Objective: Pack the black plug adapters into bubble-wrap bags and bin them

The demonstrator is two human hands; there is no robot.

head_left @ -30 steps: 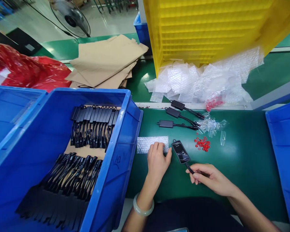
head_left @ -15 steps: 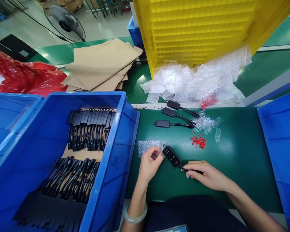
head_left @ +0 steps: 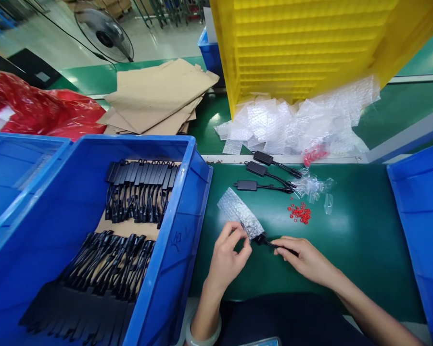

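A clear bubble-wrap bag (head_left: 238, 210) lies slantwise over the bench and now covers most of a black controller box, whose dark cable end (head_left: 260, 238) shows at the bag's lower right mouth. My left hand (head_left: 231, 252) is closed in a pinch at that mouth, on the bag's edge. Between the thumb and fingers of my right hand (head_left: 305, 257) is the controller's black cable (head_left: 272, 244). Beyond the hands lie three more black controllers (head_left: 247, 185) with cables. Small red rings (head_left: 300, 213) are heaped to their right, near small clear plastic bags (head_left: 312, 186).
A blue crate (head_left: 166, 250) on the left holds rows of black controllers on cardboard. Another blue crate (head_left: 424, 206) borders the right. Bubble-wrap bags (head_left: 292, 120) spill from a yellow bin (head_left: 306, 43) behind. Brown cardboard sheets (head_left: 155, 96) and red plastic (head_left: 54, 110) lie back left.
The controller box, bare before, has gone into the bubble-wrap bag, which was flat on the bench. My left hand has moved slightly down and right along it; my right hand keeps the cable.
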